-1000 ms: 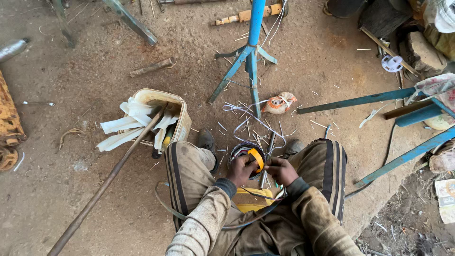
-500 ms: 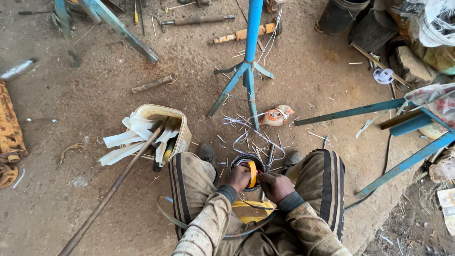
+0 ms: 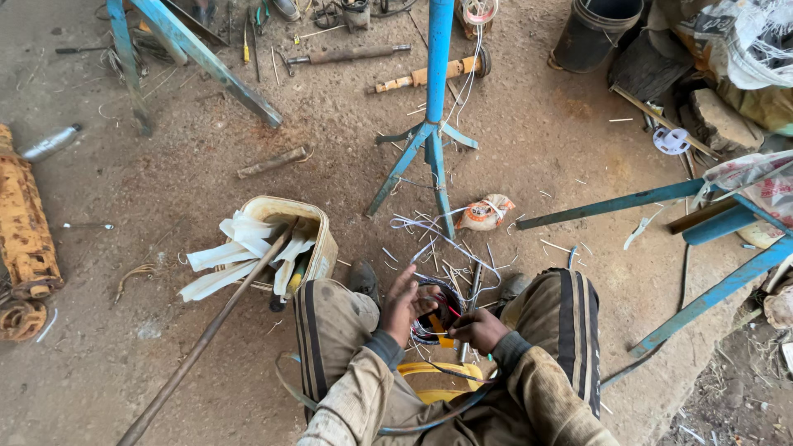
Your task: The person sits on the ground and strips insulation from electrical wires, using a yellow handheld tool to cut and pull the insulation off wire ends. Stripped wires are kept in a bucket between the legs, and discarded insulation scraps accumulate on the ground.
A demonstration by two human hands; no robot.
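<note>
– Which step is this?
– Looks like work on the wire coil point(image 3: 435, 312), sitting between the knees. Left hand point(image 3: 402, 304) spread open against its rim; right hand point(image 3: 479, 328) pinched shut on the wire.
– What does it need?
– Probably a steady rim and taut wire.

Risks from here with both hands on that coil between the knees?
1. Left hand and right hand are bare against the wire coil; stiff wire ends might prick or cut.
2. Loose wire offcuts on the floor around the shoes could snag or trip.
</note>
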